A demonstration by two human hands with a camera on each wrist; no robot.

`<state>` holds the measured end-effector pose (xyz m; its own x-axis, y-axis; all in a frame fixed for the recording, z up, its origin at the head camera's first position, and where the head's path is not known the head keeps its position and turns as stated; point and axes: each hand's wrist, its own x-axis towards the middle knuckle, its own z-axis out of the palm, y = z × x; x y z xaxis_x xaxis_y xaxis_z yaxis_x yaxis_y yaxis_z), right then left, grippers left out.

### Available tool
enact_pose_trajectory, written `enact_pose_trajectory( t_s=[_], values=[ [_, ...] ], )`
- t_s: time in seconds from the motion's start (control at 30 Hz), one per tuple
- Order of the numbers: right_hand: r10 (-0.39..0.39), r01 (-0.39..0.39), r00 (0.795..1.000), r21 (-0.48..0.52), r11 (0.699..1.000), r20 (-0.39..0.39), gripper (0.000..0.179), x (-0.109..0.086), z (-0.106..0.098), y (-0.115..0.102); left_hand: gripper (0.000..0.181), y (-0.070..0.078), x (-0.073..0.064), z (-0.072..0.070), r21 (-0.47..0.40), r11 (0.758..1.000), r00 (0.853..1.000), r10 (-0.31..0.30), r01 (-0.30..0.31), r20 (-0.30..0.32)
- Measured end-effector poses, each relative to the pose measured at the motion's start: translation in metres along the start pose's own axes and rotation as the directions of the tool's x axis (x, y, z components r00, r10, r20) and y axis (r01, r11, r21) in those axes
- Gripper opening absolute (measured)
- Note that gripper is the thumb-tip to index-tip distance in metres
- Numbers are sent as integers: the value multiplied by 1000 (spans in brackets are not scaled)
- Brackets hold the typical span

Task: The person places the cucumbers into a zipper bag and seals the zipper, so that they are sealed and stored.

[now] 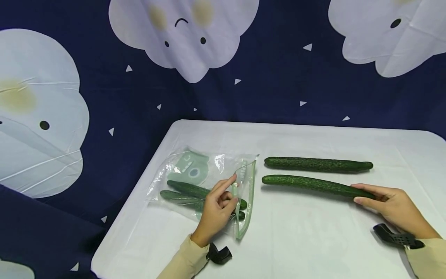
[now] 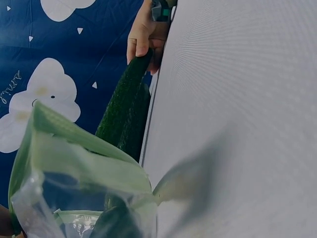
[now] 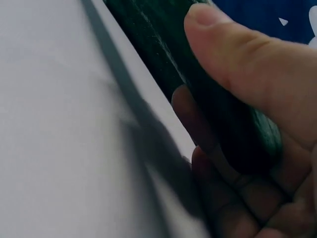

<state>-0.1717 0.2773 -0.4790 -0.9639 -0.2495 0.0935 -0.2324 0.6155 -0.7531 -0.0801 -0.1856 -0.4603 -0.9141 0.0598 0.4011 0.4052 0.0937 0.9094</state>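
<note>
My right hand (image 1: 393, 203) grips a long dark green cucumber (image 1: 313, 184) by its right end, thumb on the near side. In the right wrist view the thumb (image 3: 237, 54) lies along the cucumber and the other fingers curl beneath it. The cucumber's far end points left, at the mouth of a clear zip bag (image 1: 223, 159) with a green edge. My left hand (image 1: 214, 209) holds the bag by its mouth, which gapes in the left wrist view. Two cucumbers (image 1: 188, 188) lie inside the bag, partly hidden by that hand.
Another cucumber (image 1: 317, 164) lies on the white table (image 1: 306, 240), behind the held one and roughly parallel to it. A dark blue cloth (image 1: 271, 100) with cloud faces hangs behind the table and at its left. Black wrist devices sit below both hands.
</note>
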Motion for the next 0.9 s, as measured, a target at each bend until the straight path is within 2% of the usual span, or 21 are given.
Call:
enact_pose_trajectory(
  t_s=[0.27,0.63,0.77,0.9],
  values=[
    [-65,61,996,68,996,61,41,2,16,-12,61,0,1,1,1,1000,1000,3,-3,-5],
    [41,-56,993,134,989,109,43,-1,66,-66,61,-1,0,0,4,1000,1000,-5,5,1],
    [48,-59,994,110,992,100,42,-3,75,-74,62,-1,1,0,2,1000,1000,-7,7,-1],
    [22,-29,996,80,996,90,40,-7,85,-82,64,-1,1,-1,2,1000,1000,-3,3,1]
  ],
)
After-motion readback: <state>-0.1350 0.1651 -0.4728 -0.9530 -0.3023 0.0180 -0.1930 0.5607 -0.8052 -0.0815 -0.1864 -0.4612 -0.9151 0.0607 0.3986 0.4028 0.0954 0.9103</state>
